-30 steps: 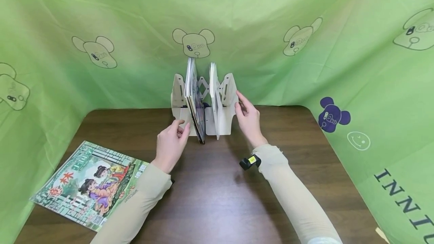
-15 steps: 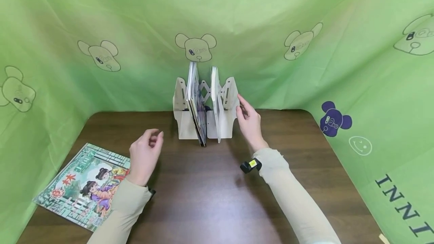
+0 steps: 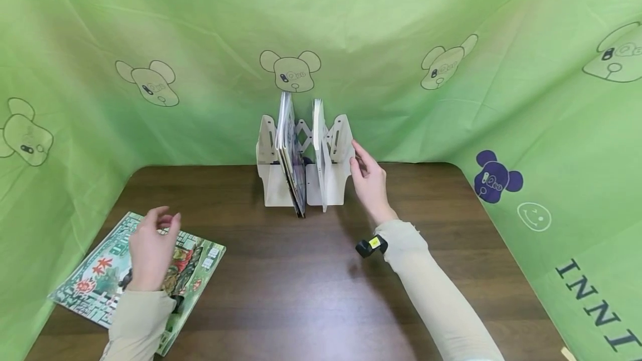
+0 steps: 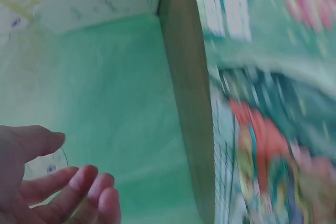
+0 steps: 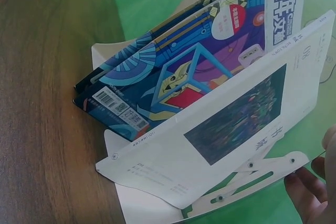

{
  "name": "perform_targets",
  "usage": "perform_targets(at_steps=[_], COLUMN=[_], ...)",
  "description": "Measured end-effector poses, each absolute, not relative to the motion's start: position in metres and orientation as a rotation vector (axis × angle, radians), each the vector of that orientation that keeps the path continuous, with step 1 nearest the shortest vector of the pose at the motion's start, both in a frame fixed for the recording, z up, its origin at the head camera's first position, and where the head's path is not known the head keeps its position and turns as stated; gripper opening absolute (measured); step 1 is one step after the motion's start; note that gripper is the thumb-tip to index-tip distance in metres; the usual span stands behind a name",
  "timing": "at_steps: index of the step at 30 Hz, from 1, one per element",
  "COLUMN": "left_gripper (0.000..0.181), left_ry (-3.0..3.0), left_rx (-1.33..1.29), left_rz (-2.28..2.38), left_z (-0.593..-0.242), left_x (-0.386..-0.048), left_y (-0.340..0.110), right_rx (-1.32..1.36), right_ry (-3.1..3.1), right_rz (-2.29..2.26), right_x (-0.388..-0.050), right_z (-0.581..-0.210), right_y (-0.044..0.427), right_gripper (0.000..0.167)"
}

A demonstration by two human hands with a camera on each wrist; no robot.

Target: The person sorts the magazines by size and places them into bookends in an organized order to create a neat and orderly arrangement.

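Observation:
In the head view my left hand (image 3: pixel 152 252) hovers over a magazine (image 3: pixel 198 277) with a green illustrated cover, lying flat at the left. Its fingers are loosely curled and hold nothing; the left wrist view shows the thumb apart from the fingers. At the back of the table stands a white expandable book rack (image 3: pixel 278 188). My right hand (image 3: pixel 371 185) holds the edge of its right side panel with thumb and fingertips. Several magazines (image 3: pixel 290 155) lean in the left part; a white-covered magazine (image 5: pixel 247 124) stands nearer the right panel.
A brown wooden table (image 3: pixel 311 288) carries everything. Green cloth (image 3: pixel 371 27) with printed bear faces surrounds it at the back and sides. A black strap device (image 3: pixel 371 245) sits at my right wrist. The rack stands close to the back cloth.
My left hand has left the front of the rack and moved left, over the flat magazine. My right hand stays at the rack's right panel. The head view has shifted slightly.

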State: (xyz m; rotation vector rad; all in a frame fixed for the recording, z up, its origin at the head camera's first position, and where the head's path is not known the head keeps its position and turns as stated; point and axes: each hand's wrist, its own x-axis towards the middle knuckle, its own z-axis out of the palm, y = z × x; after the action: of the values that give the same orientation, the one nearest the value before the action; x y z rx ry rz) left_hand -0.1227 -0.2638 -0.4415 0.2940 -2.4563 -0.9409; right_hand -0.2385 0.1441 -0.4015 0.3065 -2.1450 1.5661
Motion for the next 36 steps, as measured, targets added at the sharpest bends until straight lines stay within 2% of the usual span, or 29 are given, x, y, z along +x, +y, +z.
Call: perform_targets(at_steps=[13, 26, 32, 36], left_gripper=[0.058, 0.12, 0.124, 0.118], left_ry=[-2.776, -3.055, -3.071, -3.107], left_rx=[0.544, 0.991, 1.093, 1.062], left_rz=[-0.864, -0.912, -0.882, -0.836], left_z=[-0.457, -0.465, -0.468, -0.47], left_x=[-0.088, -0.06, -0.051, -0.046], left_y=[-0.317, -0.367, -0.38, -0.389], right_rx=[0.314, 0.334, 0.334, 0.328], right_ry=[-2.145, -2.113, -2.114, -2.134], right_rz=[1.573, 1.567, 1.546, 1.539], right_x=[-0.238, -0.239, -0.242, -0.241], right_z=[-0.403, -0.403, -0.402, -0.4], right_y=[0.144, 0.145, 0.145, 0.145], right_gripper=[0.042, 0.041, 0.041, 0.042])
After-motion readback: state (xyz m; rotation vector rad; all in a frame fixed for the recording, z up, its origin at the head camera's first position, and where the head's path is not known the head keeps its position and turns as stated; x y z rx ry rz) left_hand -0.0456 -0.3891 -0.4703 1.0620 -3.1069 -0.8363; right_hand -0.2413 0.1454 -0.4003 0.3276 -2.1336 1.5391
